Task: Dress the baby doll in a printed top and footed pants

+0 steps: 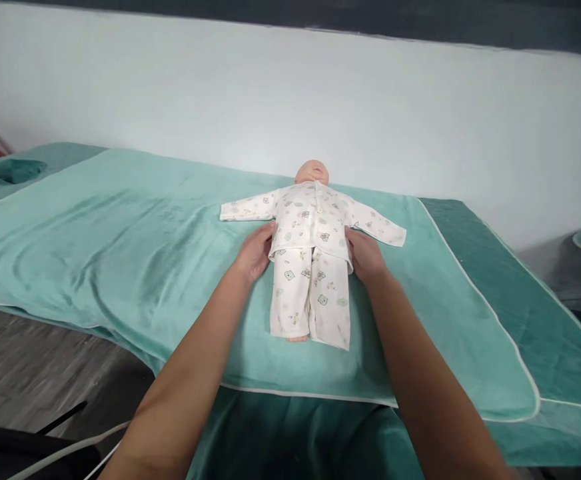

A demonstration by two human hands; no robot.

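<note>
A baby doll [312,172] lies on its back on the light green blanket, head toward the wall. It wears a white printed long-sleeved shirt [300,213], closed at the front, with both sleeves spread out sideways. Matching white printed trousers [290,290] cover the legs, and a bit of foot [297,339] shows below one cuff. My left hand [257,252] holds the shirt's left edge near the waist, fingers curled in and partly hidden. On the opposite side, my right hand [366,255] grips the shirt's right edge, its fingertips tucked behind the cloth.
The light green blanket [135,247] with white piping has wrinkles on the left. Beneath it is a darker green cover [515,287]. A white wall [270,100] stands behind the bed. Pale cables [70,453] run at the lower left, above a grey floor [35,360].
</note>
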